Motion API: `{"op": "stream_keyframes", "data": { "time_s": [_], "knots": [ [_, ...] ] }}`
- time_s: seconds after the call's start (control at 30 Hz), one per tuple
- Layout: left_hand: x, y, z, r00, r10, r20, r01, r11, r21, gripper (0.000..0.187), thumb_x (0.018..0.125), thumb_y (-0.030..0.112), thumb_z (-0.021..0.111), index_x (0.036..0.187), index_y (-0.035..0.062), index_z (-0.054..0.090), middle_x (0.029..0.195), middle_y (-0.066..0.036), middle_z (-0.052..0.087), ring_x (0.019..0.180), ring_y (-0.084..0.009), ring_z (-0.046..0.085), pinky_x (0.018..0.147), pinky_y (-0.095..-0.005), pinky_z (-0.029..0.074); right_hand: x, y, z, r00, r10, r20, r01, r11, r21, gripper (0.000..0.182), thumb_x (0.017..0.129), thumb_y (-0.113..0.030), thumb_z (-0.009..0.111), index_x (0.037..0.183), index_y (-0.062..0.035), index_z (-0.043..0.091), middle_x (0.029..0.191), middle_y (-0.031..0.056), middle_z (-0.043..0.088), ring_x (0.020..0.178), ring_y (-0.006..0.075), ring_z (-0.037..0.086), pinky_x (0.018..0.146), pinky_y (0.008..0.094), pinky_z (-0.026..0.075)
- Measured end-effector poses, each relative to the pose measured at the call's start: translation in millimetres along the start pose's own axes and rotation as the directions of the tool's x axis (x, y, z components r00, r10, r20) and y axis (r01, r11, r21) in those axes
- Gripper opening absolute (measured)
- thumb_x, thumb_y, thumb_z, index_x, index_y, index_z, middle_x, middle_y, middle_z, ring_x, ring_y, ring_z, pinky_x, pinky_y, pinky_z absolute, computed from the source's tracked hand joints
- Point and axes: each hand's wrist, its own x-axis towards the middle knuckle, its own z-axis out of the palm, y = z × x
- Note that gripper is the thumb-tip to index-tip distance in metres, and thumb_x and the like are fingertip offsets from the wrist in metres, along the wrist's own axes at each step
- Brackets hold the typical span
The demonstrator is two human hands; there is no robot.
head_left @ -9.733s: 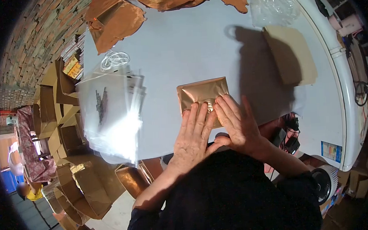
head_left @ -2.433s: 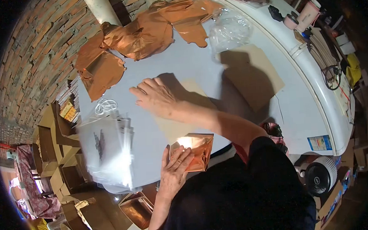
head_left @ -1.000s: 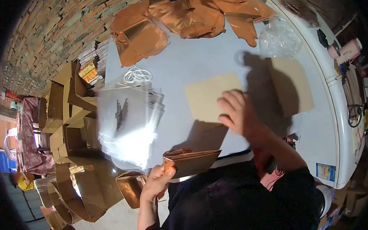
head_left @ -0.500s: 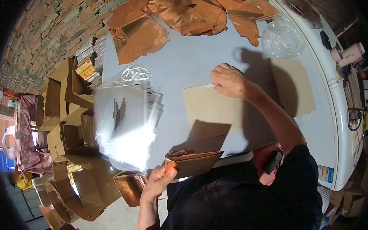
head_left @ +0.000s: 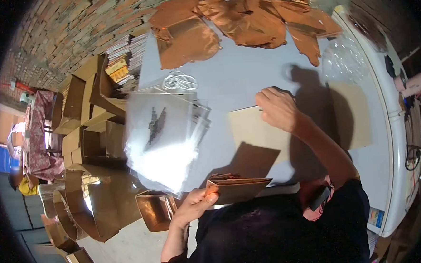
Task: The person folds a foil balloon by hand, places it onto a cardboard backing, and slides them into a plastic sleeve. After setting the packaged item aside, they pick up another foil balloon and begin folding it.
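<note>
My left hand [head_left: 194,207] grips a folded copper-coloured foil bag [head_left: 239,186] at its left end, thumb on top, close to my body at the table's near edge. The flat bundle has a brown face towards me and crinkled foil along its top. Out over the table, my right hand [head_left: 277,108] is closed, with its curled fingers at the upper edge of a beige cardboard sheet [head_left: 250,124]. What those fingers hold, if anything, is hidden. The bundle's shadow falls across the sheet.
Clear plastic bags [head_left: 164,119] lie in a glossy stack on the left, with white string [head_left: 179,80] above them. Copper foil bags [head_left: 243,22] cover the far edge. A second cardboard sheet [head_left: 355,114] lies right. Open cardboard boxes [head_left: 99,194] stand left of the table.
The whole view has shifted, so the table and its contents appear further right and lower. Both hands keep nearly the same places relative to the bundle and the sheet.
</note>
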Motion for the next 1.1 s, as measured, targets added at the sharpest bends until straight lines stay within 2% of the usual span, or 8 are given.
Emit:
{"op": "stream_keyframes", "data": {
  "time_s": [0.2,0.3,0.6,0.7,0.8,0.9,1.0,1.1],
  "knots": [
    [0,19,0,0.985,-0.172,-0.018,0.170,0.982,-0.086,0.027,0.108,0.029,0.059,0.096,0.0046,0.062,0.078,0.009,0.044,0.072,-0.0041,0.038,0.061,-0.0235,0.034,30,-6,-10,0.997,-0.083,0.006,0.083,0.995,-0.050,0.017,0.080,-0.007,0.063,0.097,-0.0072,0.064,0.096,0.0083,0.066,0.101,0.0287,0.061,0.092,0.0436,0.048],
    [2,-3,1,0.998,-0.051,-0.048,0.047,0.995,-0.086,0.027,0.108,0.029,0.060,0.099,0.0046,0.064,0.079,0.010,0.045,0.072,-0.0028,0.039,0.061,-0.0225,0.034,66,-9,12,0.973,-0.170,-0.159,0.173,0.985,0.001,0.011,0.085,-0.009,0.063,0.096,-0.0088,0.063,0.088,0.0063,0.063,0.096,0.0278,0.062,0.085,0.0420,0.051],
    [-8,-2,-11,0.998,-0.050,-0.046,0.046,0.996,-0.073,0.027,0.108,0.028,0.060,0.094,0.0046,0.062,0.079,0.011,0.044,0.073,-0.0033,0.039,0.064,-0.0220,0.035,205,-68,56,0.987,-0.133,0.090,0.107,0.963,0.249,0.039,0.094,-0.008,0.062,0.130,-0.0199,0.068,0.113,0.0143,0.061,0.108,0.0373,0.062,0.091,0.0454,0.052],
    [-14,-6,-12,0.996,-0.067,-0.059,0.060,0.992,-0.113,0.028,0.108,0.029,0.061,0.096,0.0034,0.063,0.082,0.010,0.046,0.077,-0.0032,0.040,0.067,-0.0213,0.036,234,-63,93,0.961,-0.277,0.005,0.274,0.951,0.147,0.028,0.094,-0.010,0.061,0.120,-0.0140,0.070,0.106,0.0173,0.064,0.103,0.0400,0.064,0.088,0.0481,0.053],
    [-15,-8,-12,0.996,-0.064,-0.070,0.055,0.991,-0.122,0.028,0.108,0.029,0.061,0.096,0.0030,0.063,0.084,0.010,0.047,0.078,-0.0033,0.041,0.068,-0.0212,0.036,246,-66,103,0.982,-0.148,0.116,0.132,0.982,0.138,0.017,0.094,-0.012,0.060,0.108,-0.0062,0.068,0.098,0.0202,0.066,0.094,0.0414,0.067,0.081,0.0504,0.053],
    [-14,-5,-9,0.991,-0.080,-0.109,0.066,0.990,-0.128,0.030,0.105,0.034,0.064,0.090,0.0078,0.062,0.081,0.011,0.045,0.076,-0.0043,0.040,0.067,-0.0228,0.035,254,-34,131,0.941,-0.331,-0.075,0.338,0.933,0.126,0.014,0.095,-0.014,0.059,0.099,-0.0013,0.064,0.091,0.0227,0.067,0.087,0.0416,0.067,0.076,0.0497,0.053],
    [-16,-11,-10,0.992,-0.076,-0.096,0.059,0.985,-0.161,0.029,0.105,0.034,0.065,0.090,0.0092,0.062,0.080,0.011,0.045,0.074,-0.0045,0.040,0.066,-0.0235,0.036,217,-48,49,0.999,-0.037,0.013,0.027,0.888,0.460,0.013,0.097,-0.013,0.058,0.100,-0.0013,0.064,0.092,0.0191,0.067,0.086,0.0349,0.068,0.075,0.0448,0.053],
    [-19,-25,-17,0.994,-0.104,-0.038,0.093,0.971,-0.221,0.027,0.107,0.031,0.062,0.093,0.0074,0.062,0.086,0.011,0.047,0.080,-0.0036,0.041,0.072,-0.0231,0.038,164,-38,-6,0.988,0.018,0.154,-0.128,0.658,0.743,0.012,0.101,-0.015,0.060,0.106,-0.0045,0.061,0.091,0.0057,0.066,0.082,0.0156,0.063,0.071,0.0323,0.050]
  ]
}}
